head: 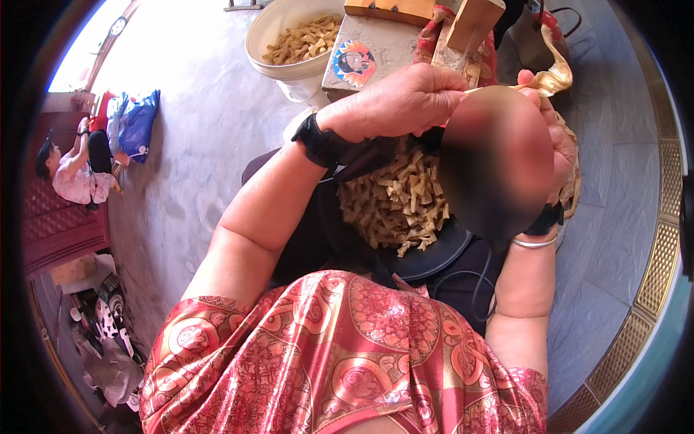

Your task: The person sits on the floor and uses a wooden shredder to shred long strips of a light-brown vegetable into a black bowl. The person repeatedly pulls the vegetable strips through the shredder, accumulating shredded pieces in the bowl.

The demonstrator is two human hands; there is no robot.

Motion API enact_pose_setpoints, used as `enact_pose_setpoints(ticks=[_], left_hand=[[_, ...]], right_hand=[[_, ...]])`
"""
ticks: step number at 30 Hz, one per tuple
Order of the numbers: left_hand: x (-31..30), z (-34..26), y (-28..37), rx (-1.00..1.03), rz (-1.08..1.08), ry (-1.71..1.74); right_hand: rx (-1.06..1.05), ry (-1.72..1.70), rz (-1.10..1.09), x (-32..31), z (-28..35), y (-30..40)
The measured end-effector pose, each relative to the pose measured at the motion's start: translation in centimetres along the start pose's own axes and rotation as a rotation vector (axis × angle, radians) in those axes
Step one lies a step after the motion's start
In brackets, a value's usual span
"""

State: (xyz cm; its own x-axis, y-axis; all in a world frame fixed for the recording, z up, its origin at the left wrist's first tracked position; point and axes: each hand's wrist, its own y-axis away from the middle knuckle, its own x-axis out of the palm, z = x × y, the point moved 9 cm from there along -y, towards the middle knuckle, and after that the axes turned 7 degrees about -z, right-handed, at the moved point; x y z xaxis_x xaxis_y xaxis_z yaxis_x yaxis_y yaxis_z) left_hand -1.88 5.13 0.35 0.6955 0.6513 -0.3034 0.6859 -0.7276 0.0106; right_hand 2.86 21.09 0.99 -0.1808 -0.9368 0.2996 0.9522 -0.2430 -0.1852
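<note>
A pliable yellowish-tan strip [554, 81] runs between my two hands. My left hand [401, 103], with a black band at the wrist, pinches it at one side. My right hand [561, 138] grips it at the other, and a loose end curls up past its fingers. A blurred oval hides much of my right hand and whatever lies behind it. Below the hands, a dark round basin [439, 260] rests on my lap. It holds a heap of short knotted tan pieces [404, 195]. More tan strip material [569, 190] hangs beside my right wrist.
A white bucket [257, 62] with similar pieces [309, 40] stands ahead. Beside it is a grey block-like surface [387, 46] bearing wooden blocks [474, 24]. A cable [461, 274] loops by my lap. At far left, a person [81, 168] sits near a blue bag [138, 127].
</note>
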Motion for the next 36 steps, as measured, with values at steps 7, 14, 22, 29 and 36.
enact_pose_setpoints(ticks=[7,14,22,29,36], left_hand=[[3.9,1.3,0.7,-0.134,0.203,0.083],[-0.1,-2.5,0.4,0.178,0.042,0.091],[-1.0,-1.2,1.0,-0.004,-0.412,0.747],[-5.0,0.4,1.5,0.003,-0.616,1.118],[-2.5,-6.8,4.4,0.813,-0.560,-0.370]], right_hand=[[-0.098,0.038,0.063,3.5,0.9,-0.4],[0.456,-0.594,0.157,5.3,-3.7,0.9],[0.895,-0.505,0.356,9.8,-6.0,5.2],[0.849,-0.425,0.331,10.1,-6.4,5.2],[0.578,-0.483,0.181,8.8,-5.1,3.7]])
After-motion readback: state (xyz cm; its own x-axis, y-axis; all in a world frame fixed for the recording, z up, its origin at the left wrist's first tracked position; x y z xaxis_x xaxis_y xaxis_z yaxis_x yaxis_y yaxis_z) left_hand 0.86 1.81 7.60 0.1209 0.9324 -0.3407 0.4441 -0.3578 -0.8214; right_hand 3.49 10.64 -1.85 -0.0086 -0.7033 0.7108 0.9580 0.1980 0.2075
